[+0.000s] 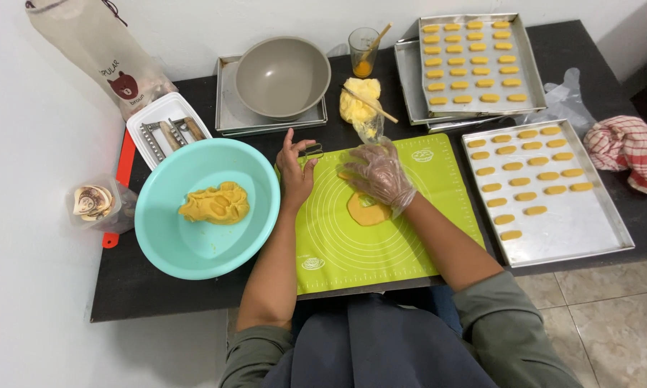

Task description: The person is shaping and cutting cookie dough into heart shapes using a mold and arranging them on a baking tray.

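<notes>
My left hand (294,167) is bare and rests on the left edge of the green silicone mat (402,237), fingers around a small metal cutter (312,151). My right hand (378,174), in a clear plastic glove, presses on a flattened round of yellow dough (370,210) in the middle of the mat. A turquoise bowl (194,244) to the left holds a lump of the same yellow dough (215,203).
A metal tray (575,237) at right holds several shaped dough pieces; another filled tray (474,61) sits behind it on stacked trays. Behind the mat: a grey bowl (282,75) on a tray, a glass with yolk (363,50), filling in a bag (359,100), a striped cloth (629,151).
</notes>
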